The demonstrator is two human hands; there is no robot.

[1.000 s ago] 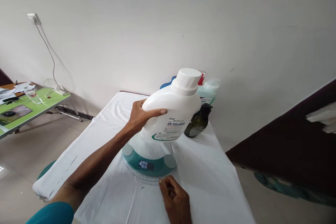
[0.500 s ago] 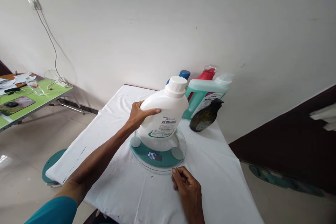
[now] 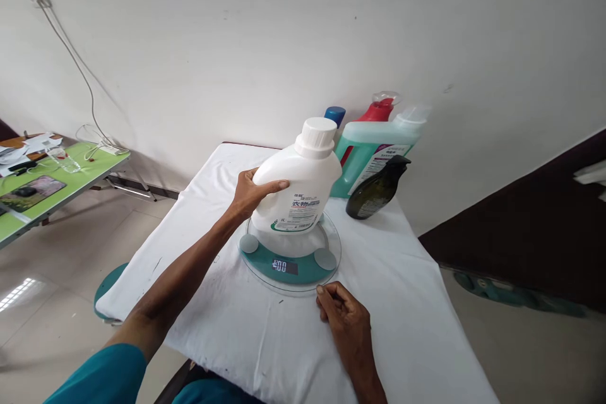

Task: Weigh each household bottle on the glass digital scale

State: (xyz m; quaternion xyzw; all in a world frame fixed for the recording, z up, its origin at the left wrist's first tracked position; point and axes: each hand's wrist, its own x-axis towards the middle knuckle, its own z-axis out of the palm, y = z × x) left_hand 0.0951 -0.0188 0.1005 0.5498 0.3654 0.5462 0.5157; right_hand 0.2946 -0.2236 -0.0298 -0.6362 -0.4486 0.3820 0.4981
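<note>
My left hand (image 3: pixel 250 194) grips a white laundry liquid bottle (image 3: pixel 298 183) by its handle side, thumb across the front. The bottle stands upright over a round glass scale (image 3: pixel 284 268) with a teal band, and its display shows 0.0. Whether the bottle's base touches the glass, I cannot tell. My right hand (image 3: pixel 345 319) rests on the white cloth at the scale's near right rim. Its fingers are curled in with thumb and forefinger together, and I see nothing in them.
Behind the scale on the right stand a dark pump-type bottle (image 3: pixel 377 189), a green liquid jug (image 3: pixel 353 164), a red bottle (image 3: pixel 379 110) and a blue-capped bottle (image 3: pixel 335 115), near the wall. A green table (image 3: pixel 101 164) with papers and a mouse is at left, a teal stool (image 3: pixel 106 287) below.
The view has tilted down slightly, so everything on the table sits a little differently in the picture. Both hands and the bottle keep nearly the same places relative to the scale.
</note>
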